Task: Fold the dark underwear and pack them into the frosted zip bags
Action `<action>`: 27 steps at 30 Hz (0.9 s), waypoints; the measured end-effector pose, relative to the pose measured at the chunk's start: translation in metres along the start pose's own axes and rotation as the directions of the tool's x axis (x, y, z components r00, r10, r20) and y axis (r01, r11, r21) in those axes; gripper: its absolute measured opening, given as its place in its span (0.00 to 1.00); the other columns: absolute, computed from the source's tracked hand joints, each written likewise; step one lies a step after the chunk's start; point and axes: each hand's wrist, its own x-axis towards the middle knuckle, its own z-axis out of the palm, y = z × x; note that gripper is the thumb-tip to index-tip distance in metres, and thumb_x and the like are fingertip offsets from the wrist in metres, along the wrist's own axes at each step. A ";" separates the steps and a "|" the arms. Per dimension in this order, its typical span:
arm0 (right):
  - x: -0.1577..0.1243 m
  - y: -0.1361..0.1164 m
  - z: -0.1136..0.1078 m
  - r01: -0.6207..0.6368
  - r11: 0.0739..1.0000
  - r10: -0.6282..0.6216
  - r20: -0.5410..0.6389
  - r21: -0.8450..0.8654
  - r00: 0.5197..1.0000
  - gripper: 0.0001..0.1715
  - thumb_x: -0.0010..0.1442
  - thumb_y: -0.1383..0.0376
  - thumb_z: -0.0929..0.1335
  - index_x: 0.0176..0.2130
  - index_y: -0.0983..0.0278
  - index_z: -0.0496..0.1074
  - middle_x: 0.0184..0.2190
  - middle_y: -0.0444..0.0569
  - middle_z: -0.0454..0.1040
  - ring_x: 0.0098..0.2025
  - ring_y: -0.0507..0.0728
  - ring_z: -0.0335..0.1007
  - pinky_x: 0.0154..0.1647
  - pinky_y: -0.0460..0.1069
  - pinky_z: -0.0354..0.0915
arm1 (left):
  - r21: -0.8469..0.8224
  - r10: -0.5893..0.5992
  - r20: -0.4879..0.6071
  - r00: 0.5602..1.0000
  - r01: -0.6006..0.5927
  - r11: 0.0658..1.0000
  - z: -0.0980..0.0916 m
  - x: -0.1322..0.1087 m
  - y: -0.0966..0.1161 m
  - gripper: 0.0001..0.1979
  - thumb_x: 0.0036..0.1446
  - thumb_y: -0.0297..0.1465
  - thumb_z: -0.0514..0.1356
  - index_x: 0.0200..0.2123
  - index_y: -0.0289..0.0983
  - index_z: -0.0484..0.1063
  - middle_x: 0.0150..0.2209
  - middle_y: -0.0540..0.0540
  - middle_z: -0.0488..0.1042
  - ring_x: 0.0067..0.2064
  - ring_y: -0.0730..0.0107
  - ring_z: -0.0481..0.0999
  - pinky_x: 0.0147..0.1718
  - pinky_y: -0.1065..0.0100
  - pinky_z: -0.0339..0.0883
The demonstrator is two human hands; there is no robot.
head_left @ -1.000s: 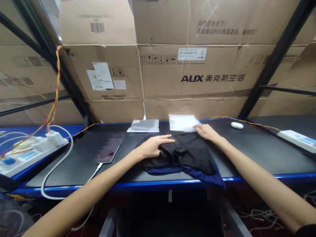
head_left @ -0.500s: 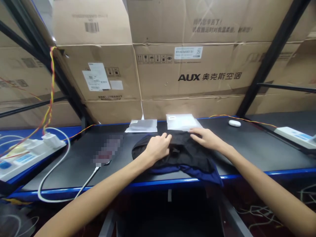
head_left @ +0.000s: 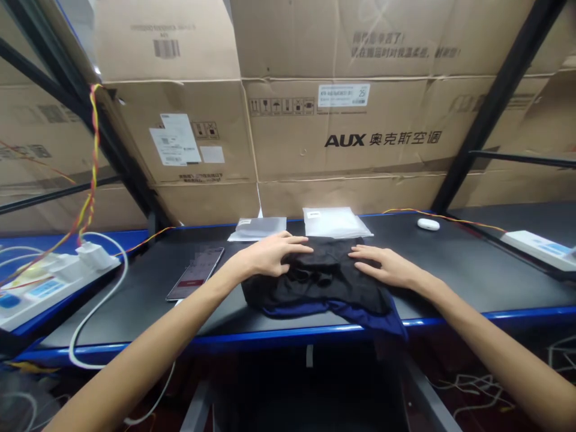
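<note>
A folded black garment [head_left: 321, 285] lies at the middle of the black table [head_left: 450, 270], on top of a dark blue garment [head_left: 360, 315] whose edge hangs over the table's front. My left hand [head_left: 270, 255] rests flat on the black garment's upper left part, fingers stretched out. My right hand [head_left: 384, 267] lies flat on its right side, fingers spread. Neither hand grips the cloth.
Two clear plastic bags [head_left: 258, 229] [head_left: 333, 222] lie behind the garment. A phone [head_left: 195, 281] on a white cable sits to the left, power strips [head_left: 54, 273] [head_left: 537, 247] at both sides, a small white object [head_left: 427, 224] at back right. Cardboard boxes [head_left: 342, 132] form the back wall.
My left hand went from curled on the cloth to flat with fingers stretched out. My right hand slid slightly toward me and to the right. The garment's left side now lies more compact.
</note>
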 end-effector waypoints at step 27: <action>-0.004 -0.008 -0.009 -0.179 0.970 0.203 -0.143 0.166 0.969 0.25 0.68 0.54 0.58 0.51 0.59 0.77 0.50 0.48 0.79 0.52 0.65 0.75 0.54 0.57 0.69 | 0.104 -0.236 -0.137 0.962 0.251 0.963 0.056 0.081 0.077 0.15 0.57 0.39 0.59 0.43 0.35 0.70 0.42 0.39 0.74 0.40 0.55 0.78 0.37 0.62 0.72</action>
